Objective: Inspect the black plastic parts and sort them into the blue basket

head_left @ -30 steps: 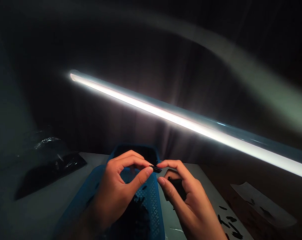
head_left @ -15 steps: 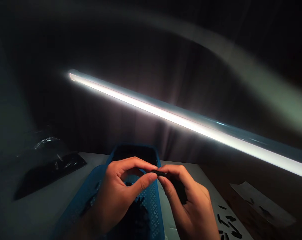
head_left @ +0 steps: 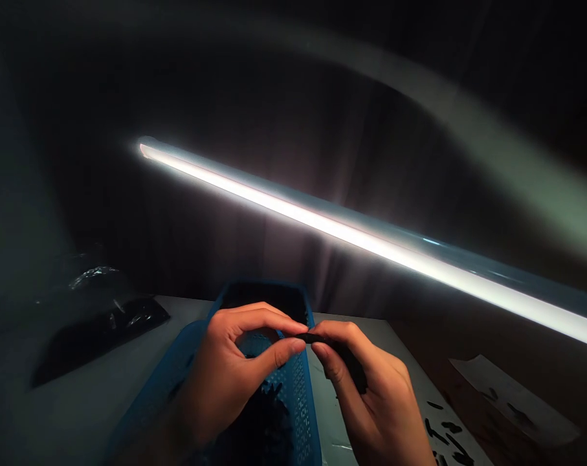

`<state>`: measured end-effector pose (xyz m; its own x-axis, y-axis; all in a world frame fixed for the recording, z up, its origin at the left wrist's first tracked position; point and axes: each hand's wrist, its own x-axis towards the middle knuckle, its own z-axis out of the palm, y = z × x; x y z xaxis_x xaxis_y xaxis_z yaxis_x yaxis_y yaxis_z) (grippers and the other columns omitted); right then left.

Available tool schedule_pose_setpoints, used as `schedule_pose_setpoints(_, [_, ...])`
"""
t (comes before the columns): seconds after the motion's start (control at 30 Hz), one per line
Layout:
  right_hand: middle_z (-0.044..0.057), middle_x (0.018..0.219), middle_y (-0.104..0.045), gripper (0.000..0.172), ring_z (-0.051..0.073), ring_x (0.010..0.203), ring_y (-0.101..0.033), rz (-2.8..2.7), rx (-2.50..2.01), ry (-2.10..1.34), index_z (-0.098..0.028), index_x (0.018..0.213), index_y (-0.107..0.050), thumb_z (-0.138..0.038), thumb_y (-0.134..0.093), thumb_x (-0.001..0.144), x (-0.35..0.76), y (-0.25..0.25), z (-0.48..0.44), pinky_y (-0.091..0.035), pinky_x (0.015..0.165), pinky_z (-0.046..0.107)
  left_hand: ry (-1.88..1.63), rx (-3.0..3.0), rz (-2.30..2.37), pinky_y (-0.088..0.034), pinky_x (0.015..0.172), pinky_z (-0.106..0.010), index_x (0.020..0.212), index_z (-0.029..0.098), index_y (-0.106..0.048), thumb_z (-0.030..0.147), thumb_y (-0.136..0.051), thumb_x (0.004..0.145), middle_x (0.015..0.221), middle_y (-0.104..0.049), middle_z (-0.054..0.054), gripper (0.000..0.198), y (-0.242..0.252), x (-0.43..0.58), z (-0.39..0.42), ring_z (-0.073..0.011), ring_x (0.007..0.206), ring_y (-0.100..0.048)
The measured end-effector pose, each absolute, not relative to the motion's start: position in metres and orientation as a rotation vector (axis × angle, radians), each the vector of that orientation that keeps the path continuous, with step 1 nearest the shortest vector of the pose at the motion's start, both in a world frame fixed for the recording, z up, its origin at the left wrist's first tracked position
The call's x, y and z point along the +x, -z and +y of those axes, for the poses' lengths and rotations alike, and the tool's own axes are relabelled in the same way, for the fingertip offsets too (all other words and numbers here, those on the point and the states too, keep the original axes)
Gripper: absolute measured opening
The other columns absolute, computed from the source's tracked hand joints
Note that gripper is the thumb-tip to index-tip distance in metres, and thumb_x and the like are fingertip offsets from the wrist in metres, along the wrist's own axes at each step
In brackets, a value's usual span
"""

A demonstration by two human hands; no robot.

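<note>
Between my two hands is a small, dark, slender piece; its exact kind is too dark to make out. My left hand pinches its left end between thumb and fingertips. From the other side, my right hand pinches it with thumb and index finger. More dark material shows behind the right fingers, partly hidden by them. Below the hands stands a blue perforated plastic basket holding many similar dark pieces. My left hand and forearm cover part of it.
A second blue basket with dark contents stands behind. A bright tube light slants across above the hands. Dark pieces lie scattered at the table's right. Farther right is a white paper; a black plastic-wrapped package lies left.
My right thumb and fingers have shifted slightly to the right along the dark piece. The left hand keeps its pinch, and the view has moved a little.
</note>
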<state>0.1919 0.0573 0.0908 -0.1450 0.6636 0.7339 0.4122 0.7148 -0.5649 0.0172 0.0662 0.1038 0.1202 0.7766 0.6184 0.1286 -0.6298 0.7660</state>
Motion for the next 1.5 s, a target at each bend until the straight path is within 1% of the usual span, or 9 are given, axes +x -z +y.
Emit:
schedule_pose_setpoints(0.2, [0.0, 0.075, -0.07, 0.014, 0.014, 0.06, -0.065, -1.838, -0.871, -0.232, -0.023, 0.093, -0.066, -0.027, -0.053, 0.097, 0.195, -0.092, 0.057, -0.049, 0.056, 0.022, -1.469, 1.908, 0.945, -0.054, 0.076, -0.019, 0.085, 0.027, -0.077, 0.025, -0.071, 0.086, 0.083, -0.075, 0.003, 0.006, -0.107, 0.015, 0.065, -0.0134, 0.079, -0.069])
schedule_pose_setpoints(0.33, [0.001, 0.074, -0.07, 0.017, 0.014, 0.057, -0.063, -1.877, -0.861, -0.148, -0.023, 0.094, -0.066, -0.026, -0.05, 0.098, 0.196, -0.091, 0.058, -0.049, 0.056, 0.023, -1.446, 1.914, 0.975, -0.052, 0.07, -0.022, 0.074, 0.022, -0.075, 0.026, -0.066, 0.089, 0.074, -0.073, 0.001, 0.018, -0.11, 0.017, 0.064, -0.015, 0.072, -0.067])
schedule_pose_setpoints(0.73, [0.0, 0.076, -0.068, 0.014, 0.015, 0.063, -0.064, -1.884, -0.901, -0.116, -0.023, 0.09, -0.064, -0.025, -0.052, 0.098, 0.198, -0.088, 0.062, -0.047, 0.059, 0.023, -1.545, 1.932, 1.171, -0.047, 0.062, -0.022, 0.066, 0.02, -0.069, 0.034, -0.062, 0.091, 0.063, -0.068, 0.003, 0.029, -0.106, 0.017, 0.071, -0.0136, 0.062, -0.063])
schedule_pose_setpoints(0.87, [-0.002, 0.069, -0.065, 0.017, 0.013, 0.056, -0.059, -1.858, -0.926, -0.138, -0.024, 0.085, -0.062, -0.026, -0.051, 0.098, 0.197, -0.089, 0.061, -0.044, 0.054, 0.022, -1.586, 1.959, 1.302, -0.049, 0.062, -0.023, 0.068, 0.02, -0.07, 0.036, -0.06, 0.093, 0.068, -0.071, 0.001, 0.031, -0.099, 0.015, 0.083, -0.0156, 0.066, -0.067])
schedule_pose_setpoints(1.03, [-0.002, 0.062, -0.06, 0.025, 0.013, 0.051, -0.053, -1.812, -0.952, -0.121, -0.022, 0.075, -0.06, -0.028, -0.05, 0.098, 0.196, -0.089, 0.061, -0.043, 0.052, 0.021, -1.587, 2.15, 1.157, -0.051, 0.068, -0.024, 0.101, 0.021, -0.071, 0.027, -0.067, 0.089, 0.089, -0.073, -0.001, 0.014, -0.093, 0.017, 0.08, -0.0157, 0.079, -0.067])
schedule_pose_setpoints(1.17, [-0.003, 0.065, -0.063, 0.02, 0.012, 0.054, -0.057, -1.789, -0.889, -0.158, -0.023, 0.079, -0.062, -0.025, -0.053, 0.097, 0.196, -0.089, 0.061, -0.045, 0.054, 0.02, -1.627, 2.3, 0.805, -0.052, 0.071, -0.021, 0.094, 0.02, -0.073, 0.013, -0.072, 0.084, 0.084, -0.072, 0.0, 0.013, -0.094, 0.02, 0.071, -0.012, 0.078, -0.066])
schedule_pose_setpoints(1.27, [-0.003, 0.076, -0.069, 0.01, 0.012, 0.065, -0.065, -1.814, -0.81, -0.156, -0.025, 0.091, -0.065, -0.022, -0.056, 0.096, 0.198, -0.089, 0.061, -0.05, 0.061, 0.018, -1.751, 2.298, 0.754, -0.052, 0.07, -0.019, 0.092, 0.019, -0.074, 0.008, -0.072, 0.083, 0.081, -0.072, 0.001, 0.014, -0.095, 0.02, 0.071, -0.0108, 0.076, -0.066])
schedule_pose_setpoints(1.37, [-0.004, 0.082, -0.071, 0.011, 0.012, 0.074, -0.069, -1.841, -0.802, -0.156, -0.027, 0.1, -0.065, -0.02, -0.059, 0.095, 0.201, -0.089, 0.061, -0.052, 0.068, 0.017, -1.787, 2.292, 0.751, -0.053, 0.07, -0.019, 0.09, 0.018, -0.074, 0.004, -0.072, 0.082, 0.081, -0.071, 0.001, 0.017, -0.095, 0.018, 0.075, -0.0105, 0.076, -0.066])
schedule_pose_setpoints(1.5, [-0.005, 0.081, -0.071, 0.013, 0.012, 0.067, -0.068, -1.859, -0.814, -0.144, -0.029, 0.105, -0.062, -0.023, -0.059, 0.095, 0.201, -0.086, 0.062, -0.051, 0.062, 0.018, -1.804, 2.292, 0.768, -0.052, 0.069, -0.018, 0.089, 0.019, -0.074, 0.002, -0.072, 0.08, 0.081, -0.07, 0.001, 0.019, -0.095, 0.015, 0.075, -0.0095, 0.075, -0.065])
